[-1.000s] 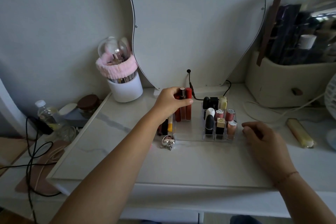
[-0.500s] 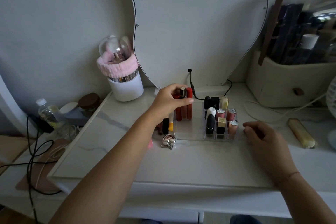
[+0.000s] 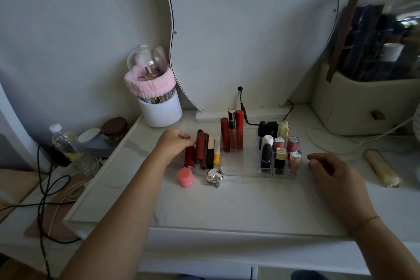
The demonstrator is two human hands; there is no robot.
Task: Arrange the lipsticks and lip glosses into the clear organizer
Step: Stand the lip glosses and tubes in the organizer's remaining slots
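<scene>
The clear organizer (image 3: 238,162) stands mid-table. Three tall red lip glosses (image 3: 232,132) stand upright in its back left part. Several lipsticks (image 3: 280,150) fill the small compartments on its right. To its left lie several loose tubes (image 3: 210,150) side by side. My left hand (image 3: 173,144) has curled fingers against the dark red lip gloss (image 3: 200,146) at the left of that row. My right hand (image 3: 329,174) rests on the table just right of the organizer, loosely curled, holding nothing.
A pink jar (image 3: 186,177) and a metal keychain charm (image 3: 213,177) sit in front of the loose tubes. Behind stand a white brush holder (image 3: 161,109), a mirror (image 3: 250,29) with a black cable (image 3: 246,118), and a beige storage case (image 3: 363,104). A yellow bar (image 3: 381,167) lies far right.
My left hand left the tall lip glosses in the organizer and moved left and down to the loose tubes. A third red gloss now shows standing there. My right hand stayed put.
</scene>
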